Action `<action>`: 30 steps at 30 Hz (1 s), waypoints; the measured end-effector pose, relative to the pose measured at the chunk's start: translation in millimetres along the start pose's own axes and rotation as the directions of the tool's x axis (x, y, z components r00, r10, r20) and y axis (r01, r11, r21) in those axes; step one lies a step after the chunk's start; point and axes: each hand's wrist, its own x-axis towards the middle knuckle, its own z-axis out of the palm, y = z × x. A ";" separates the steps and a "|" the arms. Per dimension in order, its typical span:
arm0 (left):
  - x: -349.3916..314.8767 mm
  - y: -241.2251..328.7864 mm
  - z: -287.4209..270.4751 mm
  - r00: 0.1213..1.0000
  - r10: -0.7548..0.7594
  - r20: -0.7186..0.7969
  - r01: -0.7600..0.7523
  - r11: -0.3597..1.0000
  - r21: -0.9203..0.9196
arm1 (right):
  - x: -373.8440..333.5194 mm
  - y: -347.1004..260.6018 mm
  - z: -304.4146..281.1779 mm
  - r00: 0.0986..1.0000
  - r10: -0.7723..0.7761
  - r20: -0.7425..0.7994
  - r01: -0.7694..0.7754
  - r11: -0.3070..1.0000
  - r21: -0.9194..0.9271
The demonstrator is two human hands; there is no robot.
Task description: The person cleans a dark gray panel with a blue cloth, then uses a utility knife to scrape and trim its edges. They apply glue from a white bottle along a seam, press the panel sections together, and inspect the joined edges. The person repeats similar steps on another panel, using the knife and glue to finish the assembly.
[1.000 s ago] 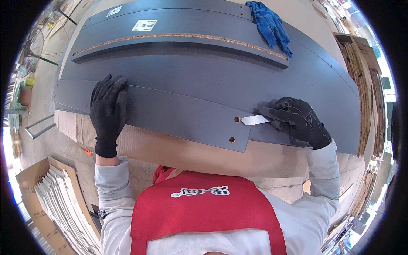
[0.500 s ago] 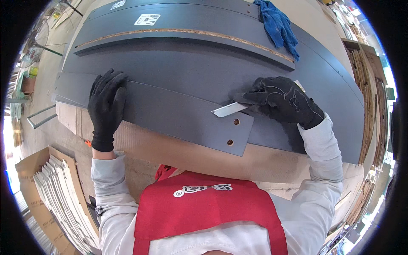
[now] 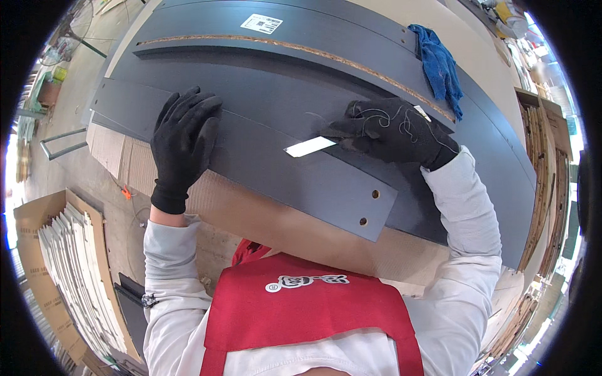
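Note:
A long dark grey panel (image 3: 276,169) with two round holes near its right end lies along the near edge of the work surface. My left hand (image 3: 185,135), in a black glove, rests flat on its left part with the fingers stretched out. In my right hand (image 3: 392,130), also gloved in black, is a knife with a flat, pale, slant-ended blade (image 3: 310,147). Its other end pokes out past the back of the hand. The blade is over the panel's far edge; whether it touches cannot be told. Loose threads hang on the right glove.
Beyond lies a dark board (image 3: 219,44) with a raw chipboard edge and a white label (image 3: 261,24). A blue cloth (image 3: 439,66) drapes at the far right. Cardboard (image 3: 244,207) lies under the near side; a carton of white strips (image 3: 78,269) stands lower left.
The blade in my right hand has moved left along the panel's edge. My left hand still lies on the panel. The whole view has shifted and turned slightly.

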 end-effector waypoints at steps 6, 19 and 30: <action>-3.9 3.3 -2.6 0.999 -0.042 0.016 0.042 0.999 0.000 | -17.3 -9.9 -7.6 0.998 -0.047 0.051 0.043 0.996 0.074; -7.4 -18.2 -12.4 0.995 -0.072 0.067 0.084 0.976 -0.201 | 76.7 -13.7 4.3 0.984 -0.163 -0.070 0.170 0.980 0.108; -14.8 -99.8 -19.2 0.987 -0.131 -0.088 0.135 0.990 0.033 | 52.1 -35.6 -13.2 0.987 0.014 0.161 -0.029 0.995 0.091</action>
